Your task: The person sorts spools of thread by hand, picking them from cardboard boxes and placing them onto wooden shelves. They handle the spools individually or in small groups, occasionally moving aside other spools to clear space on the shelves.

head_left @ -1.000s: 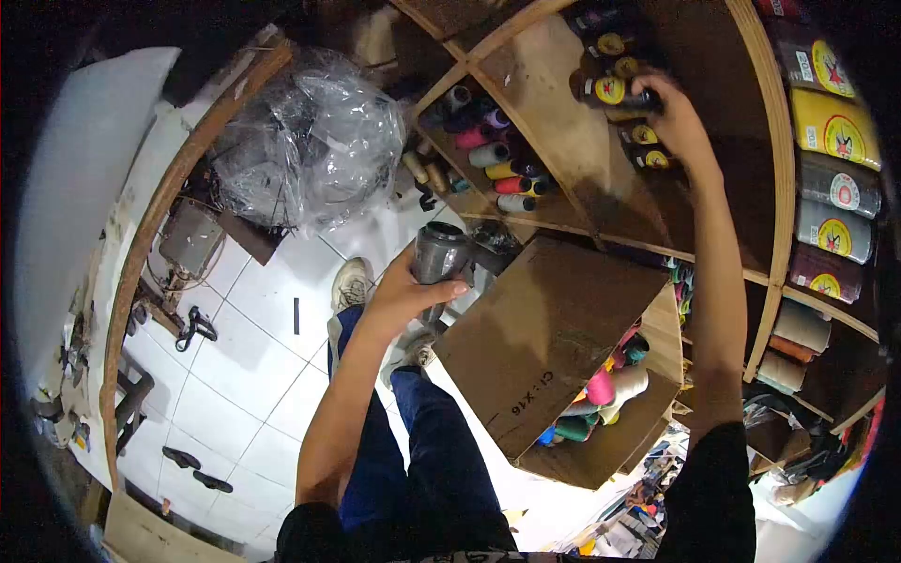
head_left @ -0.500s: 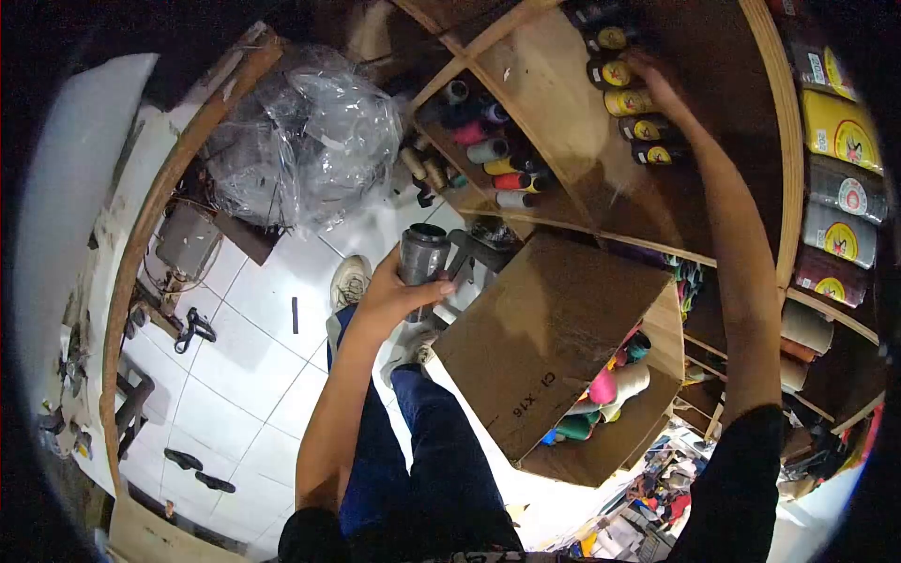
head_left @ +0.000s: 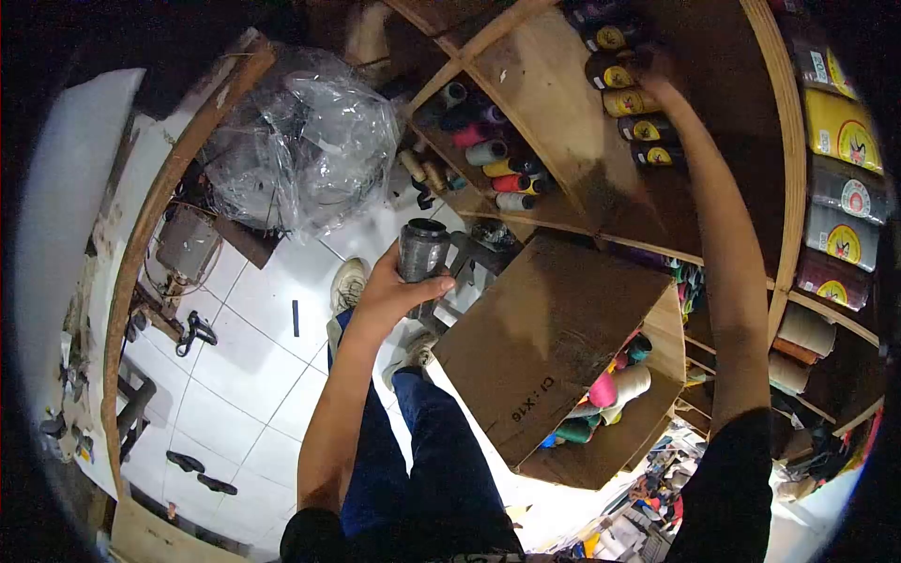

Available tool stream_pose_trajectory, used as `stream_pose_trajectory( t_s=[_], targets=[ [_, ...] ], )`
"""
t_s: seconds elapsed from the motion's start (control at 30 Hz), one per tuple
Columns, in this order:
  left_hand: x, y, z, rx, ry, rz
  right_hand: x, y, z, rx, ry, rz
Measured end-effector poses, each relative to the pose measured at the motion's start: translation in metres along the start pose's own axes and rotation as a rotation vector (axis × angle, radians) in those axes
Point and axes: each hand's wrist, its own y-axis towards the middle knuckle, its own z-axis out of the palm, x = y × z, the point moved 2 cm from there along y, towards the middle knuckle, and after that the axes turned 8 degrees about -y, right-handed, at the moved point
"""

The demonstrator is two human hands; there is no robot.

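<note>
My left hand [head_left: 399, 296] is wrapped round a dark grey thread spool [head_left: 424, 249], held upright above the floor. Up on the wooden shelf, my right hand [head_left: 657, 77] reaches to a row of thread spools with yellow round labels. It is nearest a dark spool [head_left: 612, 72] and a yellowish-brown spool [head_left: 627, 101]; its fingers are dim and smeared, so whether they grip one cannot be made out. Two more dark spools, including the nearest one [head_left: 657, 156], lie in the same row.
An open cardboard box [head_left: 540, 347] holding coloured spools stands in front of the shelves. Further compartments hold coloured spools [head_left: 511, 182] and wrapped spools [head_left: 843, 242]. Crumpled clear plastic [head_left: 324, 141] lies at upper left. Sandals [head_left: 216, 484] and a low stool [head_left: 136, 408] are on the tiled floor.
My right hand has shifted slightly right, away from the dark spool's label. My left hand still holds the grey spool, nearly unmoved.
</note>
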Motion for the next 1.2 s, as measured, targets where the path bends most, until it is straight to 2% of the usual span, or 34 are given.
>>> stream_pose_trajectory(
  t_s=[0.17,0.33,0.43,0.47,0.5,0.53,0.57,0.6,0.67,0.7,0.73,0.77,0.83,0.93,1.0,1.03,1.1,1.17,1.2],
  targets=[
    [-0.005,-0.003,0.008,-0.015,0.033,-0.040,0.001,0.005,0.002,0.006,-0.075,-0.010],
    [-0.004,0.001,0.011,0.069,0.010,-0.012,-0.008,-0.001,0.020,-0.219,-0.002,-0.069],
    [-0.012,-0.006,0.027,-0.010,-0.168,-0.025,0.057,-0.028,-0.030,-0.139,-0.059,0.060],
    [-0.012,0.000,0.027,0.095,-0.172,-0.011,0.092,-0.047,-0.063,-0.065,-0.055,0.089],
    [-0.014,0.001,0.031,0.095,-0.231,0.007,0.118,-0.060,-0.081,0.009,-0.053,0.118],
    [-0.016,0.003,0.039,0.096,-0.290,0.025,0.134,-0.069,-0.079,-0.270,-0.089,-0.030],
    [-0.019,0.004,0.046,0.099,-0.348,0.046,0.142,-0.081,-0.074,-0.153,-0.002,-0.020],
    [-0.021,0.003,0.050,0.120,-0.434,0.017,0.168,-0.096,-0.088,0.097,0.170,-0.005],
    [-0.023,0.007,0.059,0.163,-0.667,0.055,0.201,-0.133,-0.089,0.506,0.721,-0.274],
    [-0.024,0.008,0.066,0.183,-0.786,0.074,0.220,-0.152,-0.097,1.048,0.885,-0.116],
    [-0.038,0.005,0.081,0.271,-0.886,0.119,0.235,-0.172,-0.102,1.221,1.052,0.000],
    [-0.037,0.008,0.079,0.274,-0.831,0.181,0.237,-0.190,-0.092,1.272,1.137,0.051],
    [-0.029,0.017,0.068,0.274,-0.715,0.304,0.250,-0.198,-0.111,1.173,1.456,0.245],
    [-0.026,0.014,0.063,0.341,-0.648,0.310,0.233,-0.196,-0.112,0.940,1.447,0.292],
    [-0.030,0.012,0.063,0.360,-0.714,0.289,0.219,-0.187,-0.107,0.547,1.030,-0.003],
    [-0.032,0.013,0.064,0.266,-0.615,0.238,0.217,-0.186,-0.108,0.357,0.812,-0.136],
    [-0.038,0.016,0.065,0.082,-0.416,0.146,0.214,-0.188,-0.110,0.370,0.834,-0.086],
    [-0.037,0.020,0.065,0.093,-0.502,0.185,0.210,-0.189,-0.109,0.382,0.975,-0.085],
    [-0.037,0.022,0.064,0.100,-0.520,0.202,0.211,-0.188,-0.114,0.438,1.200,0.040]
  ],
)
